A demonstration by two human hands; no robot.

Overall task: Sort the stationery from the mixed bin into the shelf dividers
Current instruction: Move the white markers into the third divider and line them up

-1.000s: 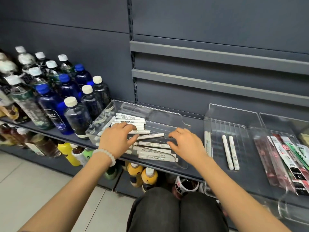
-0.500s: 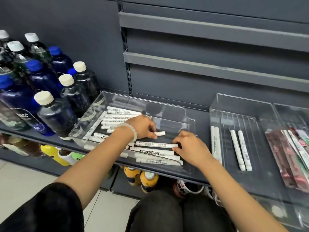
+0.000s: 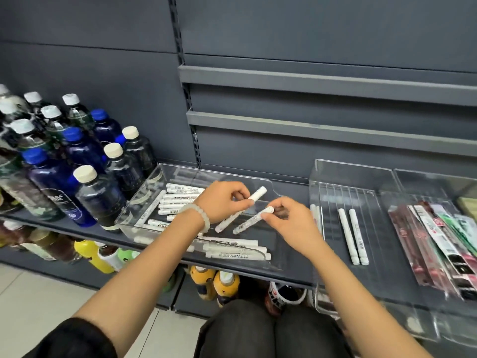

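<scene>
**Both hands pinching white markers over the bin**

Left grip (image 3: 222,200) pinches one white marker (image 3: 241,209) near its cap, barrel slanting down toward the wrist. Right grip (image 3: 286,218) pinches a second marker (image 3: 251,220) at its cap end, just beside the first, both lifted above the clear mixed bin (image 3: 271,186). More white markers (image 3: 180,196) lie in the bin; their print is too small to read. Two markers (image 3: 353,236) rest in the clear divider tray (image 3: 335,166) to the right. One bottle label (image 3: 58,198) is only partly legible.

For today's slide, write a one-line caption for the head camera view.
Each hand, left and right, lifts one white marker from the clear bin of markers.
</scene>
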